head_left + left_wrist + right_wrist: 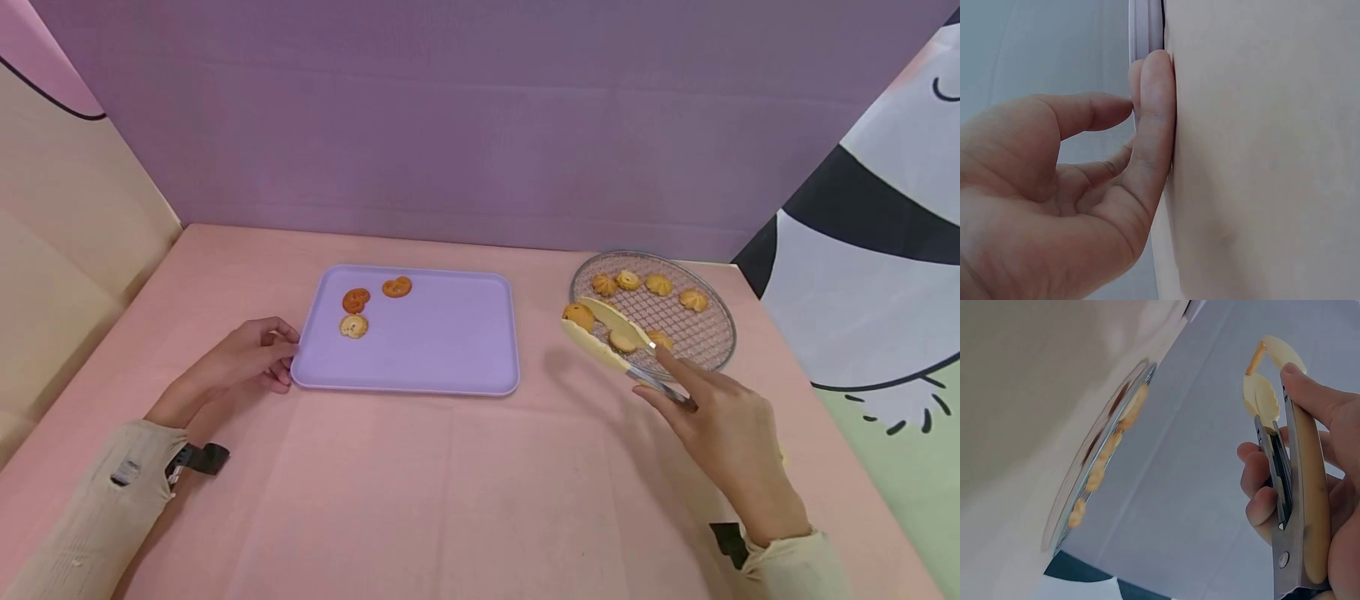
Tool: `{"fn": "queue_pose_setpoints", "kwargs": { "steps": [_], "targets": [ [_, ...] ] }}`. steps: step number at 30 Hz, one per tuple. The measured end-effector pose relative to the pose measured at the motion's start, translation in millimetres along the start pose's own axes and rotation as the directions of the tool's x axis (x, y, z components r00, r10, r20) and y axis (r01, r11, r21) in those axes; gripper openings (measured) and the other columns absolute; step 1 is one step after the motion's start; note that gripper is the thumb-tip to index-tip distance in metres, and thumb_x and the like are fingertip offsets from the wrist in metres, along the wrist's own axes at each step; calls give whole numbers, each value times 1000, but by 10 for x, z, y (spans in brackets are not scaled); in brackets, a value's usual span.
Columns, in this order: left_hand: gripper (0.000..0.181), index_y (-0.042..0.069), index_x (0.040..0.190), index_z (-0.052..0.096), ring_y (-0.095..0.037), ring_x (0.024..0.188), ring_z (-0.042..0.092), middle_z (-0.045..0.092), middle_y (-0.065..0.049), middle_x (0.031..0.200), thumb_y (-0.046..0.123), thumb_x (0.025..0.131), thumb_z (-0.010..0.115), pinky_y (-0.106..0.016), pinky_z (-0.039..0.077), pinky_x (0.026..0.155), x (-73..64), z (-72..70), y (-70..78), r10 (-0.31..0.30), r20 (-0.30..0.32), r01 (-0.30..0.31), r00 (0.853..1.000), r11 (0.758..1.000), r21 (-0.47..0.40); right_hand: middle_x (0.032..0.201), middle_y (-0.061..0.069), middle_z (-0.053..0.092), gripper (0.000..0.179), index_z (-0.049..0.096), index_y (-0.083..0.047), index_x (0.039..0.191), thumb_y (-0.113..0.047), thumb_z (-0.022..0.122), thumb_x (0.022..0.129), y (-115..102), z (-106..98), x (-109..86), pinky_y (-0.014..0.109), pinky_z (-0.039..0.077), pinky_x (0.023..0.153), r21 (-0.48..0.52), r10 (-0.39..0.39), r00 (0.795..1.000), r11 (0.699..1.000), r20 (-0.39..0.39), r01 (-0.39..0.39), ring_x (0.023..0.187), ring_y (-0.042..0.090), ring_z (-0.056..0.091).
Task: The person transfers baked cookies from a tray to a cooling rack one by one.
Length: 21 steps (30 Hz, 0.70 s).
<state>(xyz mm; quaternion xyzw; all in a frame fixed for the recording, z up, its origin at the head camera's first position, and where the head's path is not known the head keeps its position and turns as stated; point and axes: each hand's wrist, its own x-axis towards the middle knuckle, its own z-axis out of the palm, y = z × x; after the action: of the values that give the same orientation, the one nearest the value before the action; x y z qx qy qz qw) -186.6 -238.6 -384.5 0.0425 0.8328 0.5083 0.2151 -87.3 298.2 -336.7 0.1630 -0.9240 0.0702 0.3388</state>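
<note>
My right hand (723,425) grips a pair of tongs (1310,500) with cream-coloured scalloped tips. Between those tips sits a round golden cookie (578,316), held above the left side of a round mesh rack (720,350). Seen from the right wrist, the cookie shows edge-on as a thin orange strip. At the left end of a lilac tray (442,350), my left hand (251,354) holds the rim with thumb and bent fingers. Two brown face-like cookies (397,287) and a pale round cookie (354,326) lie on the tray's left half.
Several golden cookies (659,284) are spread on the mesh rack at the right, some partly hidden by the tongs. A pink cloth (420,483) covers the table. Behind it rises a purple backdrop (450,150), with printed panels at both sides.
</note>
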Motion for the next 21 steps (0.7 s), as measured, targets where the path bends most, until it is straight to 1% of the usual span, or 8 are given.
{"fn": "queue_pose_setpoints", "kwargs": {
  "steps": [4, 8, 9, 14, 19, 21],
  "targets": [
    [35, -8, 114, 38, -23, 62, 62, 56, -18, 79, 14, 90, 51, -37, 57, 62, 1, 6, 1, 7, -2, -7, 1000, 1000, -4, 64, 6, 65, 59, 59, -23, 119, -39, 76, 65, 102, 5, -33, 38, 41, 40, -15, 27, 1000, 1000, -3, -27, 49, 17, 54],
    [35, -8, 114, 38, -23, 62, 62, 55, -18, 80, 14, 90, 51, -38, 57, 62, 6, 7, -1, 7, -4, -7, 1000, 1000, -6, 51, -1, 54, 58, 60, -22, 118, -38, 76, 65, 222, -3, -66, 30, 31, 37, -27, 53, 999, 998, 1, -53, 45, 11, 44],
    [35, -8, 114, 38, -23, 62, 62, 55, -18, 80, 14, 90, 51, -38, 57, 62, 7, 7, -2, 6, -3, -6, 1000, 1000, -6, 50, -2, 53, 58, 59, -22, 118, -39, 76, 65, 254, -8, -75, 29, 29, 37, -33, 61, 998, 998, 7, -60, 45, 10, 42],
    [35, -7, 114, 38, -23, 62, 61, 55, -18, 81, 15, 90, 51, -37, 57, 63, 8, 6, -8, -3, -6, 3, 1000, 1000, -2, 49, 0, 54, 57, 59, -21, 118, -38, 75, 66, 404, -36, -107, 28, 25, 35, -59, 104, 994, 993, 28, -102, 43, 11, 39],
    [36, -7, 115, 38, -23, 63, 62, 54, -19, 82, 16, 90, 51, -37, 57, 63, 3, 4, -5, -4, -8, 4, 1000, 1000, 2, 44, 0, 50, 56, 60, -20, 117, -40, 74, 67, 507, -100, -115, 26, 21, 34, -79, 164, 985, 984, 58, -160, 39, 12, 36],
    [36, -7, 115, 38, -23, 63, 62, 54, -19, 82, 16, 91, 51, -37, 57, 63, 0, 4, -1, -3, -8, 3, 1000, 1000, 4, 41, -1, 46, 56, 60, -19, 118, -41, 73, 68, 538, -131, -123, 26, 20, 33, -85, 187, 980, 980, 72, -181, 38, 13, 34]
  ]
}}
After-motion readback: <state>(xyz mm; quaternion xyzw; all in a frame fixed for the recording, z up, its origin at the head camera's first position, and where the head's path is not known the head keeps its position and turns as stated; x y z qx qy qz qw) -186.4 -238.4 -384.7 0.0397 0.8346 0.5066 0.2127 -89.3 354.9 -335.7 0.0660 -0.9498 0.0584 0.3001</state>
